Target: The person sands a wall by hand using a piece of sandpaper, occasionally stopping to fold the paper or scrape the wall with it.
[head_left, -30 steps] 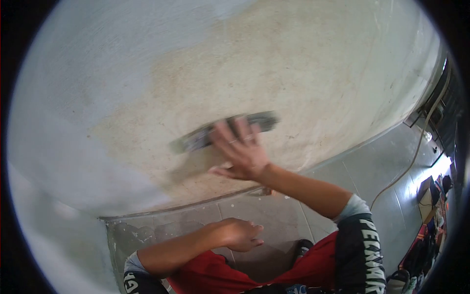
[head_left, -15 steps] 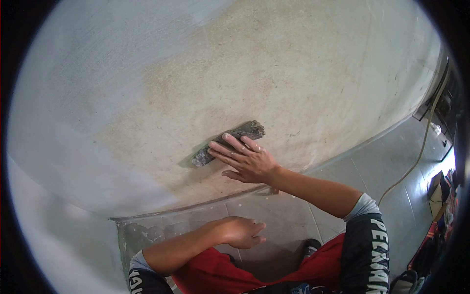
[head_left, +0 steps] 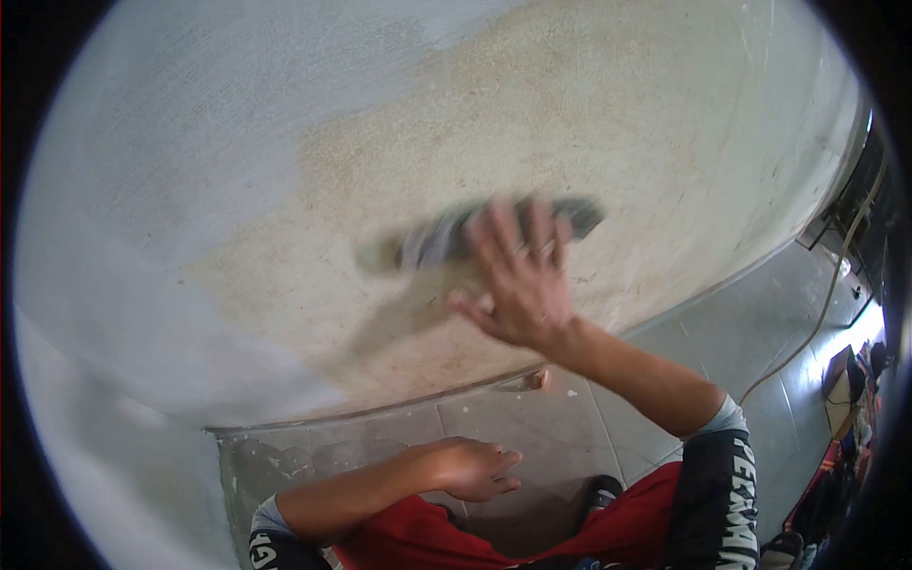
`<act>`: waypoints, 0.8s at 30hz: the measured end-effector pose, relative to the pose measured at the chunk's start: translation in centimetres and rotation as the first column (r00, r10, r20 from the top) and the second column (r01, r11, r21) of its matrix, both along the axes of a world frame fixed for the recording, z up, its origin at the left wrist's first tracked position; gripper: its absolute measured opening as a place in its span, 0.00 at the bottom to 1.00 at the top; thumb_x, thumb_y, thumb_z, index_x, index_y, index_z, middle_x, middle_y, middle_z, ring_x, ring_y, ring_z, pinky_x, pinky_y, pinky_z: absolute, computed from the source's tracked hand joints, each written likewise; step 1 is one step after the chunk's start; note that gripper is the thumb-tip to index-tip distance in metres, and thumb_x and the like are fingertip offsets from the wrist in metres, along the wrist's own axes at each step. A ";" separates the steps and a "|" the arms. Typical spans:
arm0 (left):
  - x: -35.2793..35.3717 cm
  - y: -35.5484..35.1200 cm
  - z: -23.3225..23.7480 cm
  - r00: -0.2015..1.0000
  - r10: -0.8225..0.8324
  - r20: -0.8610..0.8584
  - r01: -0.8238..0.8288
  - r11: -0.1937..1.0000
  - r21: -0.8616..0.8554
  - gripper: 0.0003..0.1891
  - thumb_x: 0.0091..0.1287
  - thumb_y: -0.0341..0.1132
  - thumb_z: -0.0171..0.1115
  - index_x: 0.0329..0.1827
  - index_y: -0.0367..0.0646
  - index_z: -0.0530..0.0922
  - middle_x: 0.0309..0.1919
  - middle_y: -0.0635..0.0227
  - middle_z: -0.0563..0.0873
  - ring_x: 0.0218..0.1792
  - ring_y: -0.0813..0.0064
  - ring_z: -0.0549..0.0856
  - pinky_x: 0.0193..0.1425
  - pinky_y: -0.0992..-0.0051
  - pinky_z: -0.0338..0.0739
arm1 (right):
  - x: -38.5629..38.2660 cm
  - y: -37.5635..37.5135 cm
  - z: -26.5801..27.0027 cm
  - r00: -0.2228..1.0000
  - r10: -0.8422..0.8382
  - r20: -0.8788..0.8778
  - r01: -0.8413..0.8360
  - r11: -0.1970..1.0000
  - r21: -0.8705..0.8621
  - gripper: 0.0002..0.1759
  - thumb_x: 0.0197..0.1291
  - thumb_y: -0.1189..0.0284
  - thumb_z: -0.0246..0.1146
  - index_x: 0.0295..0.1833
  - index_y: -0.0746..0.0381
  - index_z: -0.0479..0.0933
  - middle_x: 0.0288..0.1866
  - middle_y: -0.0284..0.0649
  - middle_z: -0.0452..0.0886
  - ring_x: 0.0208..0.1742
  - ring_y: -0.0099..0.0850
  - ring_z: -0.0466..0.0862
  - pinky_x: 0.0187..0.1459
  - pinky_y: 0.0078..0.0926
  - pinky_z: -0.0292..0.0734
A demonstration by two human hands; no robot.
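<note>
Against the patchy beige and grey wall [head_left: 399,161], a dark, elongated rough block [head_left: 446,236] lies under my right hand [head_left: 522,271]. The hand is flat on the block with fingers spread, thumb apart at the lower left; both are smeared by motion. My left hand [head_left: 475,468] hangs above the tiled floor near my lap, touching nothing, its fingertips pointing right and partly apart.
A small brownish object [head_left: 540,380] sits on the floor by the wall's base. On the right, a cable [head_left: 807,334] runs across the tiles [head_left: 741,328], beside a cardboard box [head_left: 840,394] and piled cloth. Red trousers [head_left: 408,534] cover my legs.
My right hand has moved up and to the right along the wall, with the block moving under it. My left hand has shifted slightly down.
</note>
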State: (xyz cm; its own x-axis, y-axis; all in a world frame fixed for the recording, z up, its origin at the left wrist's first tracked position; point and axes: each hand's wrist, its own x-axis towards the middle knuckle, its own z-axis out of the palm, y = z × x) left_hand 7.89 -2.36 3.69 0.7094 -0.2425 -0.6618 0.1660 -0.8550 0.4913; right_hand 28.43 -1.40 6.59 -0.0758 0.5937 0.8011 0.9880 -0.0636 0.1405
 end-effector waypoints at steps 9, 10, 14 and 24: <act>1.8 1.0 -0.7 0.991 0.009 -0.133 -0.004 0.999 0.034 0.35 0.81 0.57 0.41 0.80 0.39 0.60 0.67 0.42 0.76 0.68 0.44 0.76 0.73 0.56 0.70 | 4.7 -1.0 4.6 0.987 -0.132 -0.096 0.152 0.957 0.249 0.59 0.68 0.31 0.47 0.84 0.68 0.44 0.87 0.61 0.34 0.85 0.62 0.28 0.79 0.63 0.18; 1.8 0.7 -0.7 0.987 -0.021 -0.157 0.026 0.999 0.030 0.35 0.81 0.57 0.41 0.80 0.40 0.60 0.68 0.42 0.75 0.69 0.44 0.75 0.73 0.56 0.69 | 3.6 -0.9 1.4 0.990 -0.136 -0.041 0.142 0.971 0.195 0.60 0.67 0.30 0.45 0.86 0.63 0.34 0.87 0.58 0.26 0.85 0.59 0.24 0.79 0.63 0.16; 1.6 -0.3 -0.3 0.989 -0.048 -0.142 0.047 0.999 -0.015 0.35 0.81 0.57 0.41 0.82 0.41 0.58 0.70 0.43 0.74 0.70 0.45 0.74 0.74 0.56 0.69 | 1.3 -2.9 -3.9 0.990 -0.136 0.029 0.137 0.990 -0.040 0.60 0.68 0.32 0.48 0.84 0.70 0.42 0.86 0.62 0.32 0.85 0.63 0.26 0.78 0.66 0.21; 1.4 1.3 -2.7 0.989 0.013 -0.146 -0.012 1.000 0.011 0.36 0.81 0.58 0.41 0.81 0.41 0.60 0.68 0.41 0.76 0.70 0.44 0.75 0.74 0.56 0.69 | 1.9 -1.0 3.8 0.977 -0.044 -0.207 0.088 0.975 0.206 0.54 0.70 0.35 0.50 0.84 0.66 0.47 0.87 0.60 0.38 0.85 0.64 0.30 0.76 0.70 0.23</act>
